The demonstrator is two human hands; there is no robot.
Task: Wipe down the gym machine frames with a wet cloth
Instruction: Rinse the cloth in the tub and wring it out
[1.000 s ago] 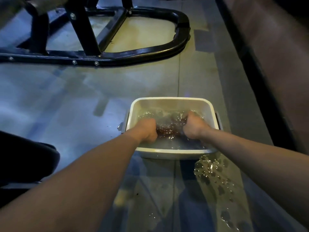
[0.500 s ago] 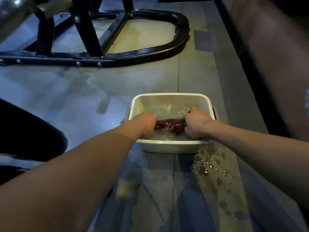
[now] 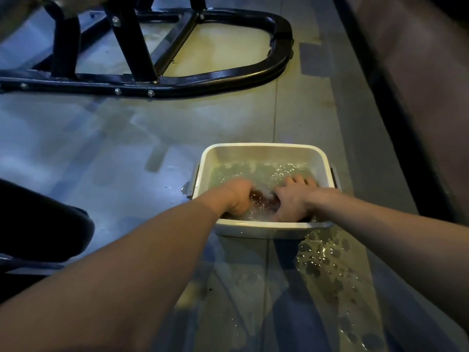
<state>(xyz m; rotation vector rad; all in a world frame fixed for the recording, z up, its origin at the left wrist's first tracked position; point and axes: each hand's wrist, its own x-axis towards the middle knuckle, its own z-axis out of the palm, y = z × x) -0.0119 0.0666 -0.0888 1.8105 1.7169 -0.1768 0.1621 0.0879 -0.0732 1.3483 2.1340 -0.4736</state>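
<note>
A gym floor: black tubular machine frame (image 3: 162, 82) bolted together on smooth grey flooring (image 3: 101, 148).

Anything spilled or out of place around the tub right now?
Yes: water is puddled and splashed on the floor just in front of the white tub, toward its right corner. Nothing else stands out.

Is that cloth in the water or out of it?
In. The reddish cloth lies under the rippling water in the tub, between the left hand and right hand.
</note>
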